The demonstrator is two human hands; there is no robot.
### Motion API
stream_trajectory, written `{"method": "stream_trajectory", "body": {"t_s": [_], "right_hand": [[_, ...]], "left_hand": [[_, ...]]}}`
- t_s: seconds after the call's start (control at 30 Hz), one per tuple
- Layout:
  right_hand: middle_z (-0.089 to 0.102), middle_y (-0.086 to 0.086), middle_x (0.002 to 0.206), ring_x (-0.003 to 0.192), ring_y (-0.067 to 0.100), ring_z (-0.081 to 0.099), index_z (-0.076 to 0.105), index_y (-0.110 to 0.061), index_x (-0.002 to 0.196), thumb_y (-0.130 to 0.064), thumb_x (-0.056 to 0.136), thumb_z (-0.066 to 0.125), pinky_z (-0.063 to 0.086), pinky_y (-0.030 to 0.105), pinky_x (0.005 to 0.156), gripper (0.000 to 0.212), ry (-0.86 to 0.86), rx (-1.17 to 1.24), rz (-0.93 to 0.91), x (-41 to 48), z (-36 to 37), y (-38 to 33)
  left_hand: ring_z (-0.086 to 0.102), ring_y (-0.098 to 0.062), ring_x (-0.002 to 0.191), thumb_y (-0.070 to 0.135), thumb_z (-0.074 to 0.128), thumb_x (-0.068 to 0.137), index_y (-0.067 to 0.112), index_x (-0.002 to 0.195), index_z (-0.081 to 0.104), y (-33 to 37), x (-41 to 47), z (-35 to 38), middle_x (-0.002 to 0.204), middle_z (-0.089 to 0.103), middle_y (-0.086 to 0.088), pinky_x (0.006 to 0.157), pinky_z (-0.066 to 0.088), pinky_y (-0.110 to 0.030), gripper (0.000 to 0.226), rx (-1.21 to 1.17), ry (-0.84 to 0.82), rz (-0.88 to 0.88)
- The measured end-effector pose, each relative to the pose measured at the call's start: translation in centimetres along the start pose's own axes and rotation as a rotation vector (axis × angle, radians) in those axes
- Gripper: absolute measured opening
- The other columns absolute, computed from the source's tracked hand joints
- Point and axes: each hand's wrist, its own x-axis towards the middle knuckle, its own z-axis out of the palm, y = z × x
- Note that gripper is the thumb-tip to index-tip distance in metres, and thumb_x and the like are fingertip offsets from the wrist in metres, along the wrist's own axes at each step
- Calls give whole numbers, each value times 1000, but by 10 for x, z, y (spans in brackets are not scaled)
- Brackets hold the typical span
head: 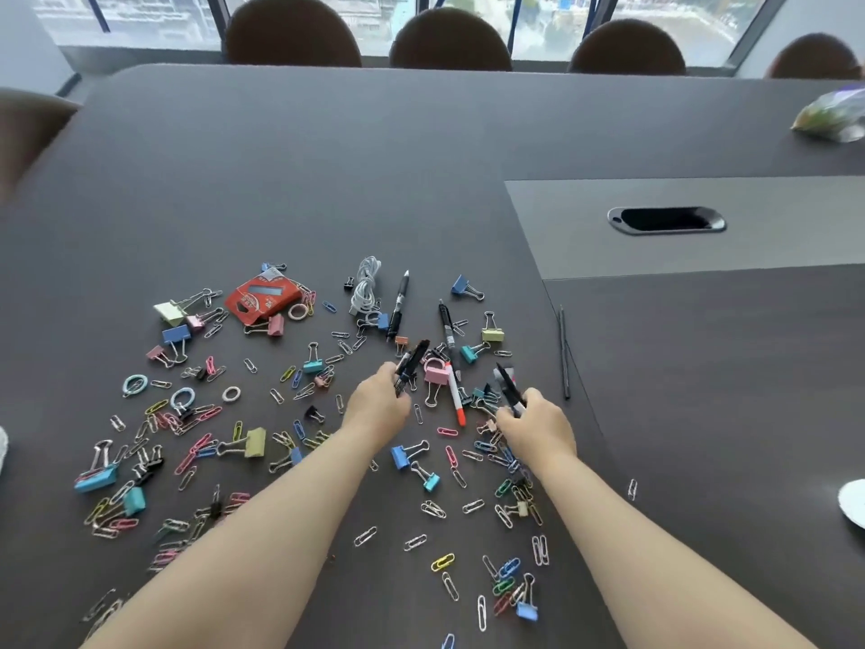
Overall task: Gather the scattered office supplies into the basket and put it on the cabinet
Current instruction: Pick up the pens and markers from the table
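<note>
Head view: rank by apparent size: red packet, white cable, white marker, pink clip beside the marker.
1. red packet
2. white cable
3. white marker, about as long as the cable bundle but much thinner
4. pink clip

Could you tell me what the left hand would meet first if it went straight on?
Probably the pink clip just past the left hand and the pens it holds, though depth is unclear.
</note>
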Motion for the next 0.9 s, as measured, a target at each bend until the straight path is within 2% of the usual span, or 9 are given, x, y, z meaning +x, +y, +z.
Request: {"method": "stream_trajectory", "body": {"t_s": [0.07, 0.17, 0.3, 0.37, 0.47, 0.57, 0.63, 0.77, 0.9], "right_hand": [[58, 5, 83, 78, 29, 55, 47, -14, 87, -30, 84, 48, 42, 30, 63, 17, 2, 9, -28, 11, -14, 9], [61, 3, 89, 82, 26, 58, 52, -16, 96, -31, 82, 52, 44, 29, 65, 20, -8, -35, -80, 28, -30, 23], [65, 4, 87, 81, 26, 58, 59, -20, 96, -37, 87, 52, 45, 28, 66, 20, -47, -52, -175, 44, -44, 39], [66, 5, 83, 79, 27, 60, 60, -22, 91, -36, 90, 48, 48, 31, 66, 18, -53, -6, -172, 52, -48, 48], [66, 10, 82, 77, 32, 63, 50, -20, 78, -28, 91, 44, 53, 35, 69, 17, -46, 78, -108, 66, -54, 59], [64, 15, 90, 77, 31, 53, 44, -15, 82, -18, 92, 43, 42, 31, 66, 11, -24, 34, -75, 82, -62, 63], [64, 17, 96, 80, 31, 51, 45, -14, 86, -16, 92, 42, 38, 31, 66, 7, -13, 18, -69, 92, -65, 61], [63, 15, 106, 97, 33, 58, 52, -9, 102, -21, 93, 45, 42, 33, 72, 16, -8, -25, -69, 107, -61, 53], [61, 13, 112, 102, 32, 57, 50, -9, 109, -31, 90, 54, 42, 33, 73, 29, 24, 23, -18, 122, -61, 49]], "left_hand": [[57, -35, 94, 14, 48, 87, 9, 102, 51, 17, 0, 14, 99, 64, -14, 74, 42, -35, 15, 2, 31, -5], [56, -32, 102, 29, 56, 88, 8, 106, 55, 40, 0, 33, 107, 64, -12, 82, 44, -35, 27, 57, 68, -48], [59, -28, 95, 39, 63, 83, 11, 96, 57, 56, 3, 50, 99, 64, -10, 70, 41, -30, 32, 96, 102, -130], [60, -28, 93, 43, 63, 82, 10, 96, 56, 57, 5, 55, 99, 64, -10, 69, 44, -31, 37, 154, 95, -171], [58, -30, 94, 39, 61, 84, 8, 97, 54, 58, 5, 61, 101, 63, -11, 70, 44, -32, 35, 188, 82, -219], [56, -31, 96, 26, 56, 84, 7, 98, 55, 60, 6, 64, 104, 62, -13, 71, 43, -30, 23, 175, 70, -241], [56, -31, 96, 26, 55, 84, 7, 98, 55, 62, 6, 64, 104, 62, -14, 71, 42, -30, 24, 168, 59, -243], [54, -31, 92, 24, 51, 87, 6, 97, 56, 67, 8, 59, 103, 63, -16, 72, 41, -31, 21, 114, 8, -195], [51, -33, 87, 21, 49, 89, 5, 91, 51, 71, 18, 50, 91, 56, -16, 68, 36, -33, 17, -34, 31, -188]]}}
